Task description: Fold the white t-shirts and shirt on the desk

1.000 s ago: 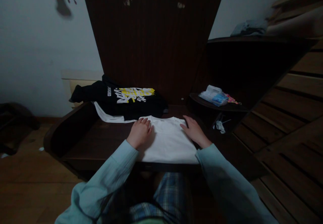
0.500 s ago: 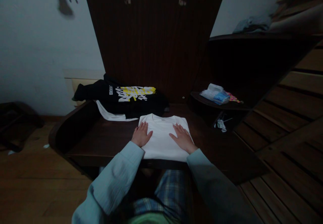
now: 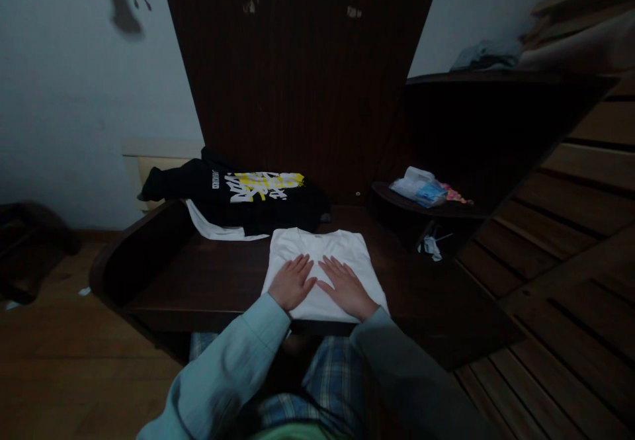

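Observation:
A folded white T-shirt (image 3: 322, 249) lies on the dark wooden table (image 3: 208, 281) in front of me. My left hand (image 3: 293, 284) rests flat on its near half, fingers stretched out. Beside it, almost touching, my right hand (image 3: 344, 286) lies flat on the same shirt with fingers spread. Neither hand holds anything. Both arms wear light blue sleeves.
A black garment with white and yellow print (image 3: 248, 192) lies at the table's back left over another white cloth (image 3: 213, 228). A low shelf at the right carries a white and blue packet (image 3: 419, 187). Dark wardrobe behind, wooden slats at the right, wooden floor at the left.
Both hands slid from the shirt's outer edges inward and toward me, and lie side by side at its near middle. The shirt looks narrower than one second ago.

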A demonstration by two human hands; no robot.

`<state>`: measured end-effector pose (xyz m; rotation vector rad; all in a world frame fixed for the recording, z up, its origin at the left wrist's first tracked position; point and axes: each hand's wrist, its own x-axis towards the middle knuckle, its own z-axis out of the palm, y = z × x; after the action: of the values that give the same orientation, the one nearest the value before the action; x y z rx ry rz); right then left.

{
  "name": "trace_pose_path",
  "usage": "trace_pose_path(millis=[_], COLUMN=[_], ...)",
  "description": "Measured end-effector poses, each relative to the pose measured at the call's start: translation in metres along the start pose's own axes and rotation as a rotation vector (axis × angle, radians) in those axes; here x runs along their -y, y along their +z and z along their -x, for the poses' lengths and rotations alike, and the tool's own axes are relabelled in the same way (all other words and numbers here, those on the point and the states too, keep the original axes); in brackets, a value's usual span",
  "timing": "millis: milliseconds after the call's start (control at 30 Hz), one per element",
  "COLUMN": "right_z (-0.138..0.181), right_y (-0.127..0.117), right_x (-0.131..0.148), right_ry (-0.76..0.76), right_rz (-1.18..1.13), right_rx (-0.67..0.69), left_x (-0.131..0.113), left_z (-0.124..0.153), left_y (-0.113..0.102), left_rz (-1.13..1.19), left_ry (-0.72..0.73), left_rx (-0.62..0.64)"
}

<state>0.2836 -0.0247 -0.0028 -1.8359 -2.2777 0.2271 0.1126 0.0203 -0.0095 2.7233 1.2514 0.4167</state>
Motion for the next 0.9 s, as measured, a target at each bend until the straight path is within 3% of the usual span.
trace_pose_path(millis=[167,333,567,733,900], right_z=[0.005,0.004,0.017,0.026,0.014], right_y=[-0.014,-0.016,-0.017,-0.027,-0.045], right_x=[-0.041,-0.059,-0.070,-0.107,-0.137], right_ry=[0.237,0.251,0.288,0.356,0.374], right_rz=[0.024,0.022,0.053,0.065,0.076], right_rx=[0.001,0.045,0.034,0.065,0.039], left_x=[0.039,0.046,0.027,-0.001,-0.022], left_z=[0.004,0.002,-0.008,-0.041,-0.072], left_y=[-0.015,-0.018,-0.001,0.004,0.007], left_rz=[-0.015,0.007,0.005,0.035,0.043], left_ry=[-0.127,-0.119,-0.093,-0.080,-0.110], left_rx=[0.037,0.074,0.015,0.110,0.130])
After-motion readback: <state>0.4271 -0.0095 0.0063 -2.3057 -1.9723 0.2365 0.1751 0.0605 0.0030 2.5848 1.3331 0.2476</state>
